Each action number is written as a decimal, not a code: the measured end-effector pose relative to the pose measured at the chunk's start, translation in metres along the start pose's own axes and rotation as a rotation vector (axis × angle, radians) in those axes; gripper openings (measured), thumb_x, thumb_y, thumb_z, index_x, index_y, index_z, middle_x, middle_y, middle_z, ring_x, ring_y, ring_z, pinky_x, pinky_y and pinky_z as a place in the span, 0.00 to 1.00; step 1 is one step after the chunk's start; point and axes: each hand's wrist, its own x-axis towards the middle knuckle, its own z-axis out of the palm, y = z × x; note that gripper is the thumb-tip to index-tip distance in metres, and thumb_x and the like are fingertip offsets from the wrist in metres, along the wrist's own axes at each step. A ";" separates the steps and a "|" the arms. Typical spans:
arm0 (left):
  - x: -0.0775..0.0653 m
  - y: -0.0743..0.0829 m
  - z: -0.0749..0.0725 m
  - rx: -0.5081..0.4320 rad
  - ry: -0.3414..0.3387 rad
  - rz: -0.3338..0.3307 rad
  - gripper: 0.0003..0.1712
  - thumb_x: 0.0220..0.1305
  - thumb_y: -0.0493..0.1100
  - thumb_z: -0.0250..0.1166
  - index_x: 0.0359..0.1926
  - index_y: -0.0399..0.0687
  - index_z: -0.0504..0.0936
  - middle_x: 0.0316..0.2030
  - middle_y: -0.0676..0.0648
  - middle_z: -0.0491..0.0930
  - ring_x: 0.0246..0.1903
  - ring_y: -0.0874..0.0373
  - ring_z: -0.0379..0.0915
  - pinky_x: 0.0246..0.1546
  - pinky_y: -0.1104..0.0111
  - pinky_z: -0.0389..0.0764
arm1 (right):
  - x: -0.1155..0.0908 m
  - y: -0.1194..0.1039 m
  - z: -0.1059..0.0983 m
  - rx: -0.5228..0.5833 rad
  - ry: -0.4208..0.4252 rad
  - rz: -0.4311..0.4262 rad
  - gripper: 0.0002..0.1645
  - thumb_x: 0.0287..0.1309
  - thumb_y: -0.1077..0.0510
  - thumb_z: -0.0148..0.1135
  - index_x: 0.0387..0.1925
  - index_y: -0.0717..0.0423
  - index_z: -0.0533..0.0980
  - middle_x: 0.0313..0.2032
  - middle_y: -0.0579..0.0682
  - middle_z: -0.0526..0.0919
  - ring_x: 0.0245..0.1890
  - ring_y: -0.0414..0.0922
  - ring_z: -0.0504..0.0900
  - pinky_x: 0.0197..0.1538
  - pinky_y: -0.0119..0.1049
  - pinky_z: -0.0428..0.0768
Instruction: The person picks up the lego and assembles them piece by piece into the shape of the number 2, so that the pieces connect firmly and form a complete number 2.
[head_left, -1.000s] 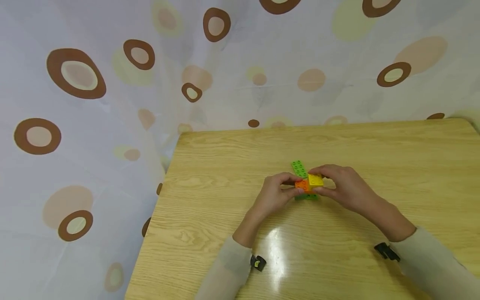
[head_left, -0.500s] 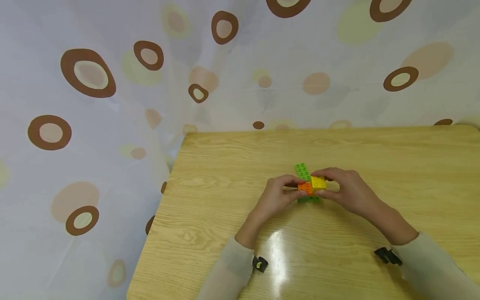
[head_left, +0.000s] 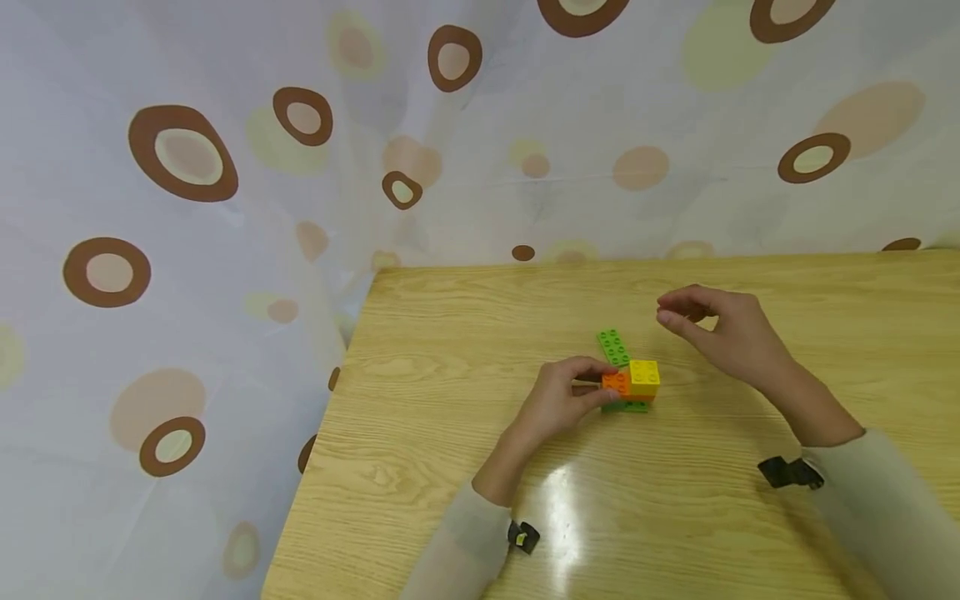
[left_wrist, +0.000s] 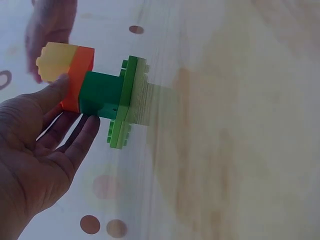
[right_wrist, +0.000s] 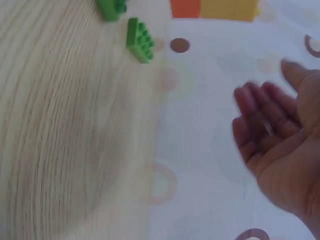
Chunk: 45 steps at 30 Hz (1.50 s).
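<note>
My left hand [head_left: 557, 398] pinches an orange toy brick [head_left: 614, 382] between thumb and fingers. A yellow brick [head_left: 644, 377] sits on the orange one's right end, studs up. Below the orange brick, in the left wrist view, is a dark green block [left_wrist: 101, 95] on a flat green plate [left_wrist: 129, 82]. A light green studded plate [head_left: 612, 345] lies on the table behind the stack. Raised to the right of and beyond the bricks, my right hand [head_left: 738, 333] has loosely bent fingers and holds nothing; in the right wrist view its palm shows bare.
The stack stands on a wood-grain table [head_left: 435, 350]. A pale curtain [head_left: 480, 125] with brown rings and spots hangs along the table's back and left edges. Each wrist bears a black strap [head_left: 791, 472] at the sleeve.
My right hand has let go of the yellow brick and moved up and to the right. The yellow brick stays on the orange one, which my left hand still holds.
</note>
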 end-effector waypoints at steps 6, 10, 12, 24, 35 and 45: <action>-0.008 -0.003 -0.003 0.005 -0.001 -0.010 0.18 0.68 0.41 0.74 0.57 0.46 0.87 0.53 0.52 0.87 0.51 0.67 0.82 0.50 0.77 0.84 | 0.019 0.022 0.033 -0.066 -0.138 0.060 0.22 0.76 0.47 0.63 0.54 0.63 0.83 0.43 0.57 0.89 0.41 0.53 0.87 0.42 0.47 0.87; -0.013 -0.004 -0.005 0.004 0.001 -0.009 0.18 0.68 0.41 0.74 0.58 0.46 0.87 0.53 0.53 0.87 0.52 0.67 0.83 0.50 0.77 0.84 | 0.026 0.026 0.057 -0.083 -0.193 0.067 0.20 0.73 0.49 0.67 0.49 0.64 0.83 0.41 0.57 0.89 0.40 0.53 0.87 0.45 0.55 0.86; -0.016 -0.004 -0.006 0.005 0.004 -0.007 0.18 0.69 0.41 0.73 0.58 0.46 0.87 0.54 0.52 0.87 0.52 0.67 0.83 0.50 0.77 0.84 | 0.029 0.026 0.065 -0.109 -0.211 0.076 0.20 0.71 0.48 0.69 0.45 0.63 0.83 0.38 0.56 0.88 0.36 0.51 0.85 0.43 0.53 0.86; -0.021 -0.005 -0.009 0.011 -0.003 0.019 0.17 0.69 0.41 0.73 0.57 0.45 0.86 0.54 0.51 0.86 0.53 0.66 0.83 0.50 0.77 0.83 | 0.035 0.013 0.084 -0.256 -0.258 0.158 0.25 0.62 0.49 0.76 0.41 0.67 0.78 0.35 0.61 0.82 0.29 0.51 0.77 0.32 0.46 0.79; -0.019 -0.006 -0.012 -0.010 0.004 0.004 0.19 0.68 0.41 0.74 0.58 0.46 0.87 0.55 0.51 0.86 0.53 0.66 0.83 0.49 0.76 0.84 | 0.021 0.009 0.065 -0.192 -0.217 0.115 0.23 0.63 0.55 0.75 0.51 0.67 0.79 0.45 0.64 0.86 0.44 0.60 0.85 0.47 0.60 0.84; -0.017 -0.005 -0.010 -0.026 -0.003 0.016 0.18 0.67 0.38 0.74 0.57 0.44 0.87 0.54 0.50 0.87 0.51 0.67 0.83 0.48 0.76 0.85 | 0.009 -0.032 0.015 -0.113 -0.138 -0.024 0.21 0.65 0.56 0.76 0.54 0.62 0.81 0.46 0.57 0.88 0.44 0.53 0.86 0.48 0.58 0.84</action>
